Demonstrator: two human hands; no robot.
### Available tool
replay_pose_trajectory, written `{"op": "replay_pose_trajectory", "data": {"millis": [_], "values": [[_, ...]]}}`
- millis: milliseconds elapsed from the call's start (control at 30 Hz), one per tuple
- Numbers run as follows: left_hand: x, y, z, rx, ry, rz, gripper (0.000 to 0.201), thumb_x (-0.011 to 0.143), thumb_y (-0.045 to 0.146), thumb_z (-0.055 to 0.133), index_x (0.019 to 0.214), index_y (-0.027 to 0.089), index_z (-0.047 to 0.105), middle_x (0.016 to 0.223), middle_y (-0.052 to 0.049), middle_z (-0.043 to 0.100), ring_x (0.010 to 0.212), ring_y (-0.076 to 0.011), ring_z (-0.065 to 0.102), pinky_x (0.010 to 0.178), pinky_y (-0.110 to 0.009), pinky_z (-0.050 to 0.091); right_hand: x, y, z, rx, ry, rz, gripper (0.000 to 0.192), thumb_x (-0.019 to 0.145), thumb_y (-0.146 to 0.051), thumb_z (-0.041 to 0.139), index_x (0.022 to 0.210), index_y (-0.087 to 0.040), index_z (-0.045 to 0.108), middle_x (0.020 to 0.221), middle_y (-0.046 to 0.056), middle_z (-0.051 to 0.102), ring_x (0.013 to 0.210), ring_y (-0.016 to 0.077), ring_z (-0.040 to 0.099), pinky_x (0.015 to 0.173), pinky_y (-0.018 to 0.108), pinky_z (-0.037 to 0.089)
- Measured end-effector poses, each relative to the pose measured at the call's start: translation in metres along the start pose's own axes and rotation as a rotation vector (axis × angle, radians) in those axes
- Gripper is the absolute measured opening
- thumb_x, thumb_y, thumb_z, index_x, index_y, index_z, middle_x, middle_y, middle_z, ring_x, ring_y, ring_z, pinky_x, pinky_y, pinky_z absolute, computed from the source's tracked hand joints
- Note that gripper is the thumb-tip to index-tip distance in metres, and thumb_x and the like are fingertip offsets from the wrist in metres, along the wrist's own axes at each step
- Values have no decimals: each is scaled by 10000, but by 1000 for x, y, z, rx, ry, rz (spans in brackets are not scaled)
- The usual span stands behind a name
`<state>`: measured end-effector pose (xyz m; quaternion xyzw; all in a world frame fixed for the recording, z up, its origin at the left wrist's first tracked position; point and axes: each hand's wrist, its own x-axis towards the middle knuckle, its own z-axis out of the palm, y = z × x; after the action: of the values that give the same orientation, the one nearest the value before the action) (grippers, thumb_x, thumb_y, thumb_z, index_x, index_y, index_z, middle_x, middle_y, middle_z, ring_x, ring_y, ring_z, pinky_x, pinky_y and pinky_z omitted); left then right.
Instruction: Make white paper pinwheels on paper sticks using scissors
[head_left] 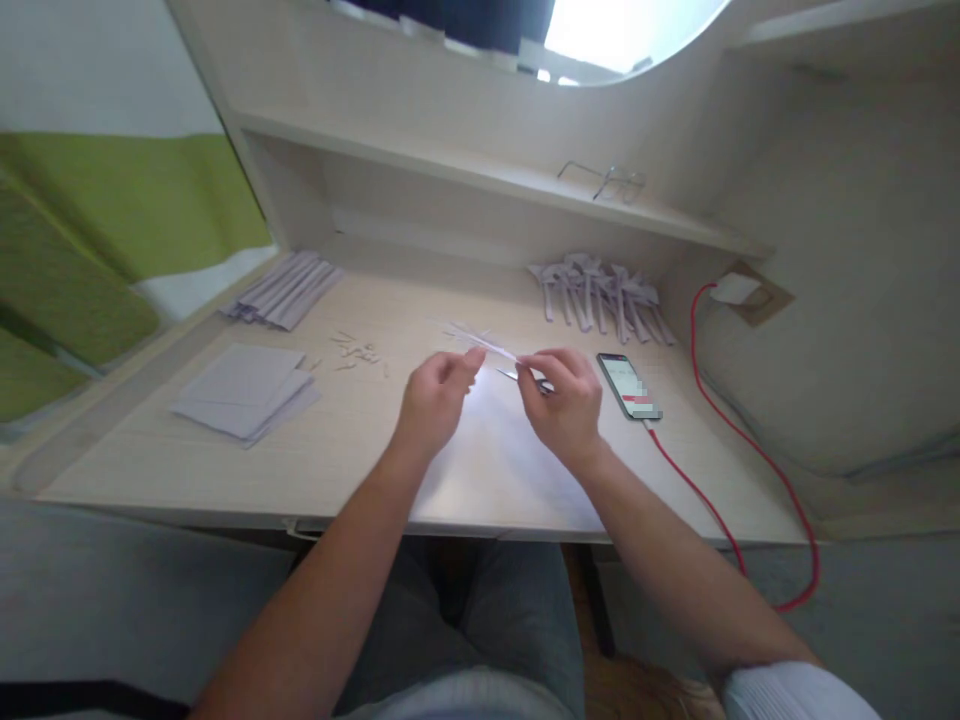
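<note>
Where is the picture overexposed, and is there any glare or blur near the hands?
Head view: the window at top is blown out white; soft glare lies on the desk below the hands; the paper strip between left hand and right hand looks slightly blurred; edges bend from wide-angle distortion.

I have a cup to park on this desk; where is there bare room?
Bare desk lies along the front edge, below the flat sheets, and between phone and red cable. Crowded: centre, around both hands, and the back corners' paper piles.

Paper sheets left on desk; phone right; folded pieces, possibly paper, behind phone.
</note>
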<state>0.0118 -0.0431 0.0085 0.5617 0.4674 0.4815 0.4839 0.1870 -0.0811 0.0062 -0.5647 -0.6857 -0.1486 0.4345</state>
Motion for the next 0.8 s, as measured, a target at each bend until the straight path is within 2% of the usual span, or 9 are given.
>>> {"op": "replay_pose_trajectory", "data": {"millis": [33, 67, 200, 333, 400, 467, 567, 700, 800], "values": [[13, 2, 9, -65, -144, -112, 553, 847, 690, 573, 864, 156, 717, 853, -93, 740, 785, -225, 683, 595, -281, 507, 7, 4, 6, -39, 1, -6, 152, 960, -247, 610, 949, -222, 759, 946, 91, 719, 930, 249, 633, 867, 401, 491], [25, 3, 17, -120, -220, -184, 562, 833, 697, 567, 857, 158, 728, 885, -103, 751, 806, -239, 690, 580, -285, 510, 13, 6, 12, -69, -11, -16, 164, 962, -254, 605, 957, -221, 765, 949, 95, 721, 935, 256, 626, 871, 409, 480], [64, -1, 36, -138, -194, -180, 384, 798, 535, 646, 815, 156, 703, 842, -93, 753, 788, -233, 703, 570, -274, 522, 21, 14, 26, -53, -118, -39, 176, 954, -254, 608, 1014, -233, 772, 1009, 89, 734, 995, 266, 613, 930, 423, 451], [87, -10, 31, -128, -197, -189, 326, 753, 472, 712, 794, 150, 687, 735, -60, 724, 645, -181, 667, 522, -246, 504, 20, 37, 17, -28, -383, 117, 256, 931, -306, 630, 1152, -224, 730, 1198, 88, 704, 1159, 249, 594, 1020, 368, 440], [93, -15, 23, -143, -238, -218, 365, 747, 506, 721, 799, 146, 682, 698, -56, 714, 576, -161, 638, 483, -238, 489, 18, 56, 7, -79, -468, 219, 201, 922, -278, 621, 1056, -196, 747, 1118, 96, 726, 1095, 246, 628, 965, 346, 462], [94, -19, 17, -173, -292, -260, 404, 736, 538, 727, 810, 144, 672, 677, -56, 705, 520, -151, 609, 444, -235, 466, 17, 75, -1, -129, -559, 296, 145, 865, -250, 664, 937, -181, 768, 970, 95, 745, 944, 246, 664, 831, 324, 482], [91, -26, 11, -231, -352, -304, 418, 695, 534, 768, 796, 145, 653, 657, -40, 682, 489, -137, 582, 433, -232, 450, 17, 92, -9, -186, -703, 352, 92, 800, -241, 713, 815, -185, 785, 854, 81, 742, 781, 212, 661, 698, 285, 447], [83, -32, 8, -281, -379, -295, 350, 657, 429, 833, 751, 133, 671, 676, -30, 675, 566, -134, 607, 540, -251, 508, 24, 91, -11, -227, -836, 331, 116, 822, -266, 700, 819, -208, 801, 925, 85, 733, 843, 203, 665, 713, 268, 428], [78, -31, 6, -292, -348, -278, 310, 660, 395, 829, 712, 128, 681, 645, -24, 661, 582, -133, 602, 577, -256, 509, 31, 83, -8, -254, -908, 310, 112, 807, -289, 717, 838, -210, 790, 927, 84, 722, 828, 205, 656, 691, 273, 411]]}}
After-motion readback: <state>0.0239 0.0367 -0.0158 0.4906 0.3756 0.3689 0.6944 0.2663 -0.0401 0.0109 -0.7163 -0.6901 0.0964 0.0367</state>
